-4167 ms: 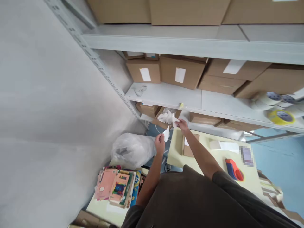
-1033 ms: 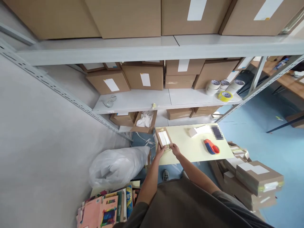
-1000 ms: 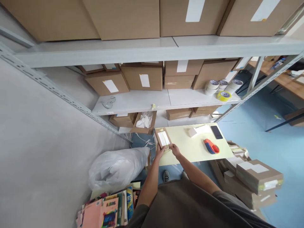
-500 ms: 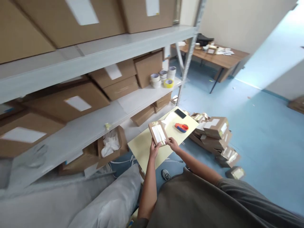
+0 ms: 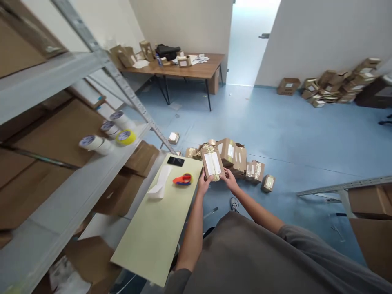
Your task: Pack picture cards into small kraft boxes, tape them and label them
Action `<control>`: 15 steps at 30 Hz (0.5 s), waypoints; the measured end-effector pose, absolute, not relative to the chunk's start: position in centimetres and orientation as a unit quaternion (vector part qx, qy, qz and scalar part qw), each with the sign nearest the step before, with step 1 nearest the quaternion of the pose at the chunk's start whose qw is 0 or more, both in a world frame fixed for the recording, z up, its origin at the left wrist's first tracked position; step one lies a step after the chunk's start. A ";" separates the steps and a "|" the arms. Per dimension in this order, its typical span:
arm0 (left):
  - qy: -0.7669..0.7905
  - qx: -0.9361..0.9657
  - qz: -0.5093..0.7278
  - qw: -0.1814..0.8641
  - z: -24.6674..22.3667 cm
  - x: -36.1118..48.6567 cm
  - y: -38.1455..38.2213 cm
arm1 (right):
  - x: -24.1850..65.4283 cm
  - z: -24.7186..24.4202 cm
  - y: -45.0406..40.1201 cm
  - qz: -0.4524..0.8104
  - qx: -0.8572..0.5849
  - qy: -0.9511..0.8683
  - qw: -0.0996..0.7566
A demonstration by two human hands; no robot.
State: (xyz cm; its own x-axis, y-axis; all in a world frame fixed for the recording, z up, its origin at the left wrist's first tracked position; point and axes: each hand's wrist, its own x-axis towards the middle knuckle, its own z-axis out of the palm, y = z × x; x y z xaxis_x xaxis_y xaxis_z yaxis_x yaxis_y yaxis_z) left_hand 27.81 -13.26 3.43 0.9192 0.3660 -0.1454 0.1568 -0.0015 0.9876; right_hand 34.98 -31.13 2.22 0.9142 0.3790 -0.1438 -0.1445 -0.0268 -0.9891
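Observation:
Both hands hold a small cardboard box with a white label and shiny clear tape over it. My left hand grips its lower left corner, thumb on the front face. At the lower right edge, my right hand is closed on the same box. The box is tilted, its labelled face towards me, just off the right edge of a pale yellow table. On that table lie an orange and blue tape dispenser, a black phone and a strip of white paper.
Beyond the held box, several taped cartons are piled on the blue floor. Metal shelving with boxes and tape rolls stands at the left. A brown desk is at the back. Another rack stands at the right.
My view has swung to the right. The box has moved from above the yellow table to beyond its right edge, towards the carton pile, still held in both hands.

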 end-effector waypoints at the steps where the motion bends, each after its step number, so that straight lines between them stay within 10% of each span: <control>1: 0.174 0.709 0.061 0.681 3.1 30.3 -15.1 | 36.8 2.1 -33.2 0.174 -0.697 -0.071 0.692; 15: 0.043 0.685 -0.188 0.703 0.5 52.6 -38.9 | 50.6 -1.9 -57.5 0.022 -0.769 0.157 0.619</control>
